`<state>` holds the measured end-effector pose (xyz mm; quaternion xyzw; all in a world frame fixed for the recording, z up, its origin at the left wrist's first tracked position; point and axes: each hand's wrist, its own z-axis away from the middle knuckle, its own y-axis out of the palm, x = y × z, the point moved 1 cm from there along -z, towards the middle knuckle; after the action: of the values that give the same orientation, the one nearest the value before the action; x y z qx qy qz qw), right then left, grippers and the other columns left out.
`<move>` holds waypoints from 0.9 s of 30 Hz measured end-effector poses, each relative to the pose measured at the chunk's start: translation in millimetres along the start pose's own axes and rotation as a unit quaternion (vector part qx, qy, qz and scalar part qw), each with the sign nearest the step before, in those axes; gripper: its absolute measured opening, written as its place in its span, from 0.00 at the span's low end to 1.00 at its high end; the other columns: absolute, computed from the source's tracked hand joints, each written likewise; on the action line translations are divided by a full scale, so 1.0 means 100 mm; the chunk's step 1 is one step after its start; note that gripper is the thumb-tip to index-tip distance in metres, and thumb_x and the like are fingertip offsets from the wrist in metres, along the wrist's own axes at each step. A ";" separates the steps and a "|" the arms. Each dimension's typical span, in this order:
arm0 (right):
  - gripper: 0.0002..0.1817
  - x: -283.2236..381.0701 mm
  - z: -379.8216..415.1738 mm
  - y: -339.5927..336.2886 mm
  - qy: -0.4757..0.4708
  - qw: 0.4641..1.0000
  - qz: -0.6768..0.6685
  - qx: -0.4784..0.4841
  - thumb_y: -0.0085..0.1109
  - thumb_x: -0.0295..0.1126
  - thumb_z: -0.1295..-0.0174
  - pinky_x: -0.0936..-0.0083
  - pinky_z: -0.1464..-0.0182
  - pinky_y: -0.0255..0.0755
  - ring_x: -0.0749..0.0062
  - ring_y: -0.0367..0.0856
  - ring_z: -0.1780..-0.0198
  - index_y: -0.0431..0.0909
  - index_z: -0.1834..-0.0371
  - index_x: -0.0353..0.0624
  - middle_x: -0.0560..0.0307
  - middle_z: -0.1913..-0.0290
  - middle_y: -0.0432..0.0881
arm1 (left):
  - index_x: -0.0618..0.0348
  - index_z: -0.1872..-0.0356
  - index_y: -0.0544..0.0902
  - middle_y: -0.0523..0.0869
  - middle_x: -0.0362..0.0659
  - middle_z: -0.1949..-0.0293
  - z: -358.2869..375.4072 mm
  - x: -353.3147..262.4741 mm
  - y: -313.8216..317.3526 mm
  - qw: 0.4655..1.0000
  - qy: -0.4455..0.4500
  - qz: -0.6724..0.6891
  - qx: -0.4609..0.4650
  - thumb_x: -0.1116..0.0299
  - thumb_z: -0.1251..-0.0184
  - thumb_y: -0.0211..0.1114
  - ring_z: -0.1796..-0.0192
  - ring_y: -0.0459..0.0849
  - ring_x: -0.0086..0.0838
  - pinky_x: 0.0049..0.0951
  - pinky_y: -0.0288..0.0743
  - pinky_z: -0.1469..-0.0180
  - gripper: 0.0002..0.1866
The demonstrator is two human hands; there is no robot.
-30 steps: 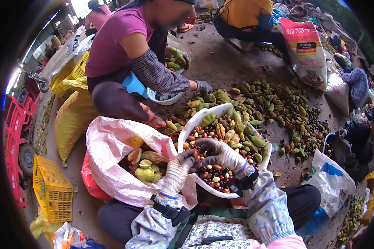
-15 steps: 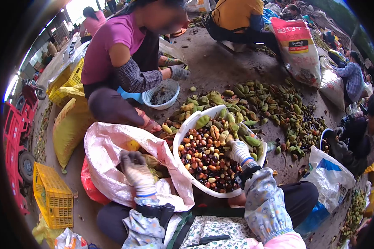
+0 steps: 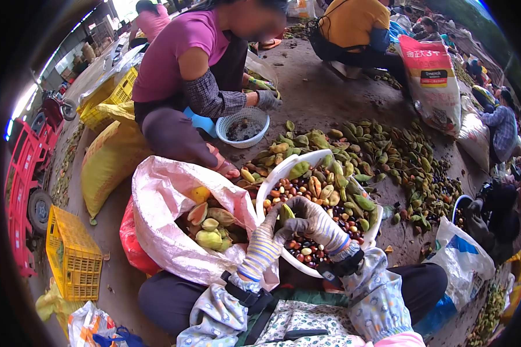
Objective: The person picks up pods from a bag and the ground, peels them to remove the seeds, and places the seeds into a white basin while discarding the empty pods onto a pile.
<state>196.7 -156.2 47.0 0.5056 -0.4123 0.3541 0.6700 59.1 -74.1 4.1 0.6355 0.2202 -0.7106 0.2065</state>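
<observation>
My left hand and my right hand, both in striped gloves with dark fingers, meet over the near left edge of a white basin. Between their fingertips is a green pod, gripped by both. The basin holds many red, brown and dark seeds, with several green pods along its far right side. Just left of my hands, an open pinkish-white sack holds split pod shells and something yellow.
Beyond the basin lies a heap of green pods. A co-worker in a purple shirt sits at the far left by a small white basket. A yellow crate stands left, a white-blue bag right.
My left hand has left the sack and moved right; my right hand has lifted from the seeds to meet it, with a green pod now between them. The view has shifted slightly.
</observation>
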 end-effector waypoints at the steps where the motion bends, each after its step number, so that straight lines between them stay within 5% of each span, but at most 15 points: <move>1: 0.23 0.09 0.03 0.04 0.014 1.000 -0.010 0.023 0.69 0.30 0.47 0.80 0.57 0.77 0.79 0.78 0.59 0.71 0.50 0.37 0.61 0.61 0.79 | 0.60 0.33 0.60 0.76 0.42 0.49 0.01 -0.17 -0.02 0.998 -0.022 0.047 0.026 0.66 0.39 0.65 0.49 0.76 0.26 0.23 0.70 0.46 0.35; 5: 0.29 0.03 0.02 0.07 -0.007 0.998 -0.016 0.063 0.69 0.32 0.48 0.77 0.61 0.80 0.72 0.82 0.62 0.68 0.44 0.37 0.56 0.59 0.80 | 0.58 0.33 0.60 0.75 0.38 0.50 0.00 -0.23 -0.11 0.981 -0.014 0.150 0.119 0.65 0.37 0.64 0.51 0.76 0.22 0.22 0.71 0.48 0.33; 10: 0.20 0.07 0.10 0.16 0.037 0.996 -0.071 0.029 0.64 0.32 0.42 0.79 0.71 0.80 0.72 0.83 0.71 0.70 0.49 0.37 0.57 0.64 0.81 | 0.61 0.32 0.58 0.75 0.40 0.50 0.08 -0.42 -0.15 0.951 -0.060 0.241 0.183 0.60 0.36 0.62 0.53 0.77 0.24 0.22 0.72 0.52 0.35; 13: 0.15 -0.03 0.07 0.13 -0.025 1.000 0.012 -0.004 0.60 0.31 0.39 0.80 0.73 0.79 0.74 0.82 0.73 0.72 0.52 0.38 0.58 0.67 0.81 | 0.61 0.32 0.57 0.76 0.43 0.49 0.11 -0.46 -0.15 0.871 -0.108 0.428 0.214 0.53 0.33 0.56 0.54 0.79 0.26 0.25 0.73 0.54 0.35; 14: 0.13 -0.04 0.08 0.15 -0.032 0.999 0.010 0.001 0.59 0.32 0.38 0.83 0.73 0.78 0.78 0.81 0.73 0.73 0.52 0.40 0.61 0.69 0.80 | 0.61 0.36 0.64 0.80 0.44 0.55 0.09 -0.39 -0.14 0.877 -0.129 0.426 0.180 0.46 0.33 0.52 0.61 0.81 0.27 0.26 0.74 0.59 0.33; 18: 0.16 -0.16 0.12 0.20 -0.018 0.996 0.070 0.045 0.58 0.36 0.36 0.85 0.70 0.74 0.84 0.78 0.70 0.73 0.49 0.40 0.65 0.66 0.80 | 0.57 0.50 0.76 0.83 0.38 0.70 0.09 -0.36 -0.07 0.925 -0.221 0.299 0.071 0.45 0.35 0.54 0.74 0.79 0.24 0.21 0.71 0.70 0.26; 21: 0.20 -0.16 0.10 0.21 0.024 0.998 -0.043 0.036 0.56 0.38 0.35 0.84 0.67 0.74 0.85 0.77 0.67 0.69 0.43 0.40 0.64 0.60 0.79 | 0.56 0.48 0.76 0.82 0.36 0.68 0.10 -0.43 -0.08 0.941 -0.187 0.277 0.042 0.50 0.34 0.55 0.74 0.78 0.20 0.17 0.69 0.73 0.23; 23: 0.30 -0.17 0.05 0.14 -0.033 0.996 -0.087 0.014 0.57 0.38 0.36 0.88 0.67 0.70 0.87 0.74 0.67 0.60 0.33 0.42 0.65 0.55 0.76 | 0.56 0.47 0.76 0.80 0.33 0.69 0.03 -0.35 -0.11 0.953 -0.164 0.255 -0.009 0.55 0.31 0.54 0.74 0.76 0.15 0.15 0.69 0.75 0.19; 27: 0.30 -0.09 0.04 0.09 -0.042 0.997 -0.041 0.050 0.62 0.37 0.40 0.86 0.63 0.71 0.84 0.75 0.64 0.63 0.37 0.40 0.63 0.56 0.77 | 0.56 0.46 0.75 0.82 0.35 0.65 0.05 -0.47 -0.15 0.936 -0.187 0.299 0.018 0.55 0.31 0.55 0.72 0.77 0.15 0.14 0.70 0.71 0.20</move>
<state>184.3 -158.3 42.7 0.5700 -0.4006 0.3247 0.6397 51.0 -63.9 51.9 0.5311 -0.0352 -0.7257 0.4359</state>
